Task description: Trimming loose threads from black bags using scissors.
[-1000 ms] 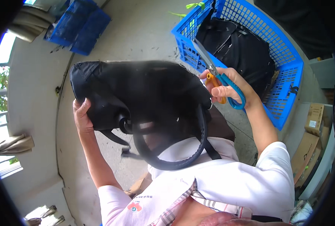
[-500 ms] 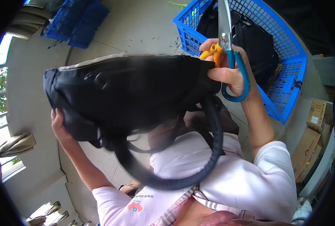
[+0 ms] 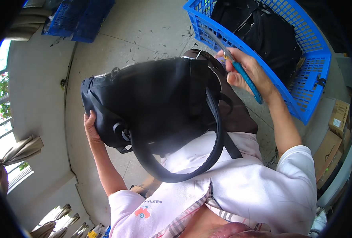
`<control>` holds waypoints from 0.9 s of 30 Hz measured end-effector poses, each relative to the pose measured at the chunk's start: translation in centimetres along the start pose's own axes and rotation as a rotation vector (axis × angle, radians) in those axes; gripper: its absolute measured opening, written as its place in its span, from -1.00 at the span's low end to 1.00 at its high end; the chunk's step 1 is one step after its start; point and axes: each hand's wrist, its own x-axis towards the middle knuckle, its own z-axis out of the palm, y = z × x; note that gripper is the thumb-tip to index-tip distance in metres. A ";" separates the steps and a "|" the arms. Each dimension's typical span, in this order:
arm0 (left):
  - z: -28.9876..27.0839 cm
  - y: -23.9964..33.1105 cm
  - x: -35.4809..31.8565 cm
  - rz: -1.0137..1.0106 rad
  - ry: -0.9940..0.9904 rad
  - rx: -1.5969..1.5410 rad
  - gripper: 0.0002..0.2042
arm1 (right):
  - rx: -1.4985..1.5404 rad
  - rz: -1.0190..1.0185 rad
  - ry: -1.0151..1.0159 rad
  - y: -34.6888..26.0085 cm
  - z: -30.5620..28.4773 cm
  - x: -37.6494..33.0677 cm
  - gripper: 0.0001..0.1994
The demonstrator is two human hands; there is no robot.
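Occupying the middle of the view: one large black soft-fabric bag, lying across the person's lap, pale edging along its far rim. It serves as landmark for all entries below.

Fitted to the bag's near side: one thick black tubular carrying handle, arched over the front of a white short-sleeved shirt.

At the bag's left end: the left hand, grip closed on the black fabric, thumb showing, most fingers hidden behind the edge.

Just beside the bag's right end: the right hand, grip closed around one pair of metal scissors with teal handles, blades pointing up and left past the bag's far right corner. Seen nearly edge-on and blurred, the blades may be together or apart; this cannot be told.

Beyond the bag, to its right: one blue lattice-walled plastic crate, holding a black fabric bundle.

Beyond the bag, to its left: dark-blue lattice plastic crates.

Beyond the bag's far rim: pale grey floor, strewn with small dark scraps.

Well to the bag's right: brown cardboard boxes.

Well to its left: one gathered beige curtain at a window.
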 end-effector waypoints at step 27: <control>-1.7 -0.5 0.0 0.120 -0.036 -0.035 -0.71 | -0.495 -0.117 -0.027 -0.9 0.8 -1.7 -0.31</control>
